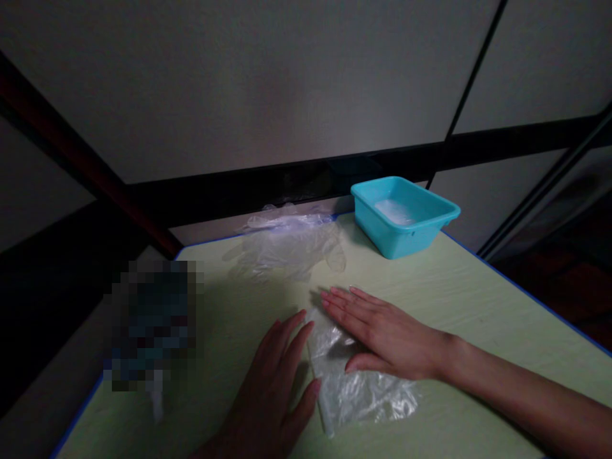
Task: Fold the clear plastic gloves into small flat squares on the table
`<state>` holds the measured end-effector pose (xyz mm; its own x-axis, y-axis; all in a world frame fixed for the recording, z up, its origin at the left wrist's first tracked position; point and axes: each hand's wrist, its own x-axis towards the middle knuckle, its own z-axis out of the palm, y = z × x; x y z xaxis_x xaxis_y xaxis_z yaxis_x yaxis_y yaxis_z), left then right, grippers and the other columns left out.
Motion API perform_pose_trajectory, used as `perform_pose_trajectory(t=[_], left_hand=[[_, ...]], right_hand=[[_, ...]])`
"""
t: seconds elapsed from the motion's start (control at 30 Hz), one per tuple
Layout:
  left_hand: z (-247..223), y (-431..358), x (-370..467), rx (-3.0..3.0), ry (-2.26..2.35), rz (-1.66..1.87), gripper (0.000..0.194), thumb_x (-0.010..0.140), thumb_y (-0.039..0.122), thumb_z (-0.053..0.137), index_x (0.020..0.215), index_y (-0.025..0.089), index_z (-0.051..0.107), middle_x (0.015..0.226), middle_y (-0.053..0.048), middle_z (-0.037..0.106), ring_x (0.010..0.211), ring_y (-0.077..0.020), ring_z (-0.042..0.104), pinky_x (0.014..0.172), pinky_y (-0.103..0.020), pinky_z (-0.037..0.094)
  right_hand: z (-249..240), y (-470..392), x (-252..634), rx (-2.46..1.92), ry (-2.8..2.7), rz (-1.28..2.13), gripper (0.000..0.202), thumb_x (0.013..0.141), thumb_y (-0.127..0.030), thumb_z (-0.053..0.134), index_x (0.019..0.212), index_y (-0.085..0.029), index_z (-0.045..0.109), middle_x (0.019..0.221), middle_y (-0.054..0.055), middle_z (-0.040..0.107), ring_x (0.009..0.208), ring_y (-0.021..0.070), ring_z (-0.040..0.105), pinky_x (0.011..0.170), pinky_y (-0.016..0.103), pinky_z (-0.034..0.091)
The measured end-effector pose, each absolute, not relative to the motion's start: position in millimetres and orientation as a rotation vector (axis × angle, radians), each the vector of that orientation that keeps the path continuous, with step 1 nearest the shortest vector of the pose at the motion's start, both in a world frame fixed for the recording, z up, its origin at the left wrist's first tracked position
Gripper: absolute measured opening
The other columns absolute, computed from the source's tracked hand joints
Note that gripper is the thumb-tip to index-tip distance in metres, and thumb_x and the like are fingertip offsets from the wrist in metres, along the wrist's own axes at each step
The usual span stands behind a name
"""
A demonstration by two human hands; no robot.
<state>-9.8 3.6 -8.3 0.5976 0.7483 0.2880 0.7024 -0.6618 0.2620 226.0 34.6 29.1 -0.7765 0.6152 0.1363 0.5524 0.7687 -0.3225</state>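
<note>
A thin clear plastic piece [358, 398] lies flat on the pale green table, with a narrow folded strip along its left edge. My right hand [382, 331] rests over its upper part, palm down, fingers stretched out and thumb apart. At the left edge of the same plastic is my left hand [277, 382], its fingers spread and its fingertips near the folded strip. Farther back, several clear plastic gloves [296, 245] lie in a loose heap.
A turquoise basin [406, 239] with something whitish inside stands at the table's back right corner. A pixelated dark object [155, 325] is at the left edge. Behind the green table [478, 319] rise light panels with a dark band.
</note>
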Motion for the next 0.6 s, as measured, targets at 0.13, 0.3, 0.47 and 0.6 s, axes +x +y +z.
perform_pose_trajectory(t=[0.13, 0.3, 0.47, 0.6], left_hand=[[-6.6, 5.4, -1.9, 2.788, 1.167, 0.403, 0.063, 0.089, 0.03, 0.038, 0.14, 0.015, 0.004, 0.146, -0.012, 0.017, 0.132, -0.0277, 0.018, 0.105, -0.047, 0.023], [-2.9, 6.7, 3.0, 2.868, 1.152, 0.193, 0.067, 0.088, 0.036, 0.041, 0.139, 0.008, 0.007, 0.144, -0.017, 0.02, 0.132, -0.0278, 0.015, 0.105, -0.049, 0.021], [-1.6, 7.1, 3.4, 2.933, 1.164, 0.176, 0.07, 0.088, 0.042, 0.039, 0.138, 0.004, 0.009, 0.143, -0.02, 0.021, 0.132, -0.0293, 0.014, 0.104, -0.05, 0.021], [-2.7, 6.8, 3.6, 2.972, 1.204, 0.171, 0.073, 0.086, 0.048, 0.04, 0.137, 0.002, 0.014, 0.143, -0.023, 0.02, 0.132, -0.0314, 0.013, 0.104, -0.051, 0.021]], right_hand=[[26.4, 28.7, 218.4, -0.94, -2.718, 0.471, 0.081, 0.084, -0.059, 0.036, 0.14, -0.005, 0.012, 0.144, 0.017, 0.011, 0.133, 0.0232, 0.006, 0.109, 0.039, 0.012], [23.8, 27.0, 216.5, -0.962, -2.743, 0.524, 0.085, 0.083, -0.061, 0.037, 0.139, -0.003, 0.01, 0.144, 0.018, 0.009, 0.133, 0.0245, 0.004, 0.109, 0.038, 0.01], [20.2, 27.8, 215.3, -0.972, -2.75, 0.548, 0.088, 0.082, -0.064, 0.034, 0.14, -0.004, 0.007, 0.144, 0.019, 0.005, 0.133, 0.0245, 0.0, 0.109, 0.038, 0.008], [18.2, 27.6, 215.3, -1.005, -2.775, 0.549, 0.09, 0.081, -0.065, 0.034, 0.139, -0.002, 0.007, 0.144, 0.02, 0.002, 0.133, 0.0251, -0.001, 0.11, 0.037, 0.006]])
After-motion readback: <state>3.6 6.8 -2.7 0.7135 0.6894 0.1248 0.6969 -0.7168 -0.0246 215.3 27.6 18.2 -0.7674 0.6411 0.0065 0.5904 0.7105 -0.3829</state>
